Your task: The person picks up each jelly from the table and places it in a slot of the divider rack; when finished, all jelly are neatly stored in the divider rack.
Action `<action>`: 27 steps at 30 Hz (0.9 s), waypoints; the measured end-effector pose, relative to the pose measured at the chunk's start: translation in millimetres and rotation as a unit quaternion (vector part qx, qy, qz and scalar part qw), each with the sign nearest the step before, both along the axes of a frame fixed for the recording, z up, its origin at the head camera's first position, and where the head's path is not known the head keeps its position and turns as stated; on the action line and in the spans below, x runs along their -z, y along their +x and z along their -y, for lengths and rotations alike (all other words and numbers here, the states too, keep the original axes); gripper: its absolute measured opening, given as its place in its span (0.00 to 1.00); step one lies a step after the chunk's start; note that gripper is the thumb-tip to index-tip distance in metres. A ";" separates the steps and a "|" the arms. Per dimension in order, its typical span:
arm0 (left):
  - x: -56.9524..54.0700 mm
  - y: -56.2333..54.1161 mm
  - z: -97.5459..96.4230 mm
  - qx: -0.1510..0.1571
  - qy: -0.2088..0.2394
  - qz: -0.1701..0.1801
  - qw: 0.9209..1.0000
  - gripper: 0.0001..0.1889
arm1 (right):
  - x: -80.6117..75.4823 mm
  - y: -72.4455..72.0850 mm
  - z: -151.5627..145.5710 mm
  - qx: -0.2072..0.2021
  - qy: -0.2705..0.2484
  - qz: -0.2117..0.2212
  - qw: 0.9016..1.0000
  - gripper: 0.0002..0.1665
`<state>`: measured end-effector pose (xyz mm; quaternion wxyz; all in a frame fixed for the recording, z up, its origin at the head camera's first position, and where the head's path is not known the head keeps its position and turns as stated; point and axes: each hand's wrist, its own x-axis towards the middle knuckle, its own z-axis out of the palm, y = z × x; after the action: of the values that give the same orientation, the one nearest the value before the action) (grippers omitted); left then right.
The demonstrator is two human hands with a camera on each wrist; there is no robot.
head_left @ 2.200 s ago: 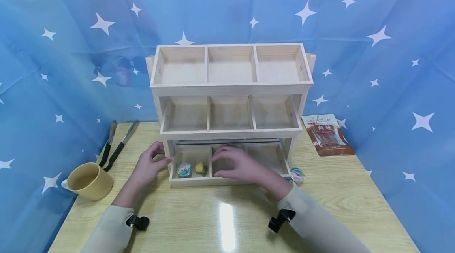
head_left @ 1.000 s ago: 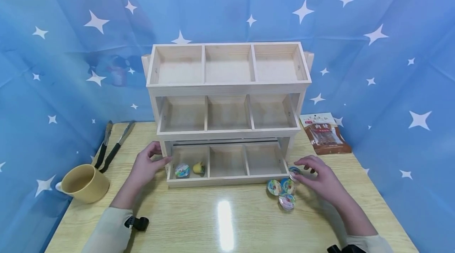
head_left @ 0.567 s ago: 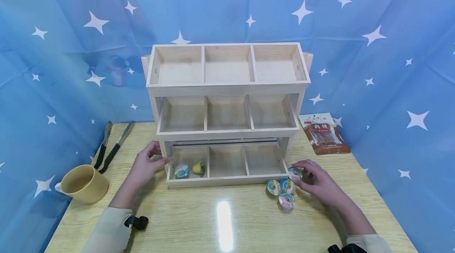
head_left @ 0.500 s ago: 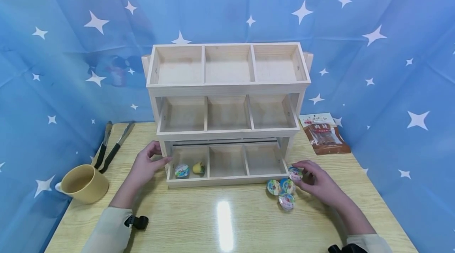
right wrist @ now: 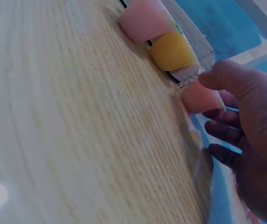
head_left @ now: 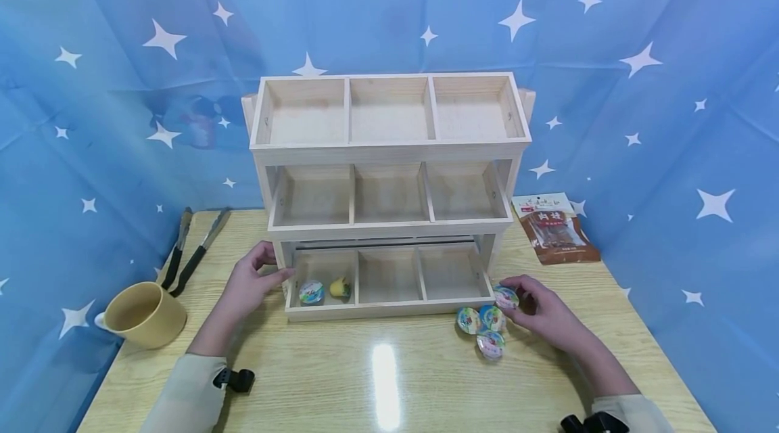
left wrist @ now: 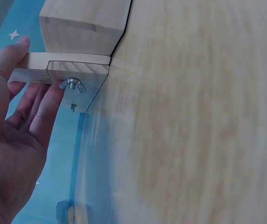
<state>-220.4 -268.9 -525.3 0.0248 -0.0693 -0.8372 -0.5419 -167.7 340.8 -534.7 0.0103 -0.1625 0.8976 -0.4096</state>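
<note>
My left hand (head_left: 249, 287) grips the left side of a pale wooden three-tier rack (head_left: 389, 153). In the left wrist view its thumb and fingers lie on opposite faces of the wood (left wrist: 80, 72), near a wing nut (left wrist: 72, 85). At the rack's lower right corner, my right hand (head_left: 548, 311) pinches a small jelly cup (head_left: 506, 297) between thumb and fingers. The right wrist view shows this cup's pinkish side (right wrist: 200, 99). Three more jelly cups (head_left: 491, 346) cluster in front of it. In the lowest left compartment, one jelly cup (head_left: 312, 292) stands beside a tipped yellow one (head_left: 340, 287).
A yellow mug (head_left: 143, 316) stands at the table's left, with black-handled tongs (head_left: 195, 264) behind it. A brown snack packet (head_left: 556, 230) lies at the back right. A blue star-patterned curtain (head_left: 657, 128) surrounds the table.
My right hand has moved from the lowest middle compartment out to the right, and its fingers have closed on a jelly cup there. My left hand has stayed at the rack.
</note>
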 end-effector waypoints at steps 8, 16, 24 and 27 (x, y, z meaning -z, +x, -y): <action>0.2 -0.3 0.4 0.001 -0.002 -0.003 1.000 0.21 | -1.8 2.3 2.4 0.030 0.011 -0.026 0.999 0.28; -0.9 0.8 -0.6 0.002 0.000 -0.004 1.000 0.20 | -14.0 3.3 4.5 0.021 0.024 -0.117 0.993 0.33; -1.6 0.4 -0.5 0.004 -0.004 -0.009 1.000 0.19 | -27.5 1.0 16.3 -0.004 0.013 -0.159 0.987 0.34; -1.7 0.2 -1.0 0.005 -0.004 -0.011 1.000 0.19 | -31.6 1.0 24.1 -0.010 0.007 -0.157 0.987 0.34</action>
<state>-220.2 -267.9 -523.6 0.0311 -0.0790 -0.8390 -0.5375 -166.6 316.8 -503.1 -0.1257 -0.2341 0.8891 -0.3726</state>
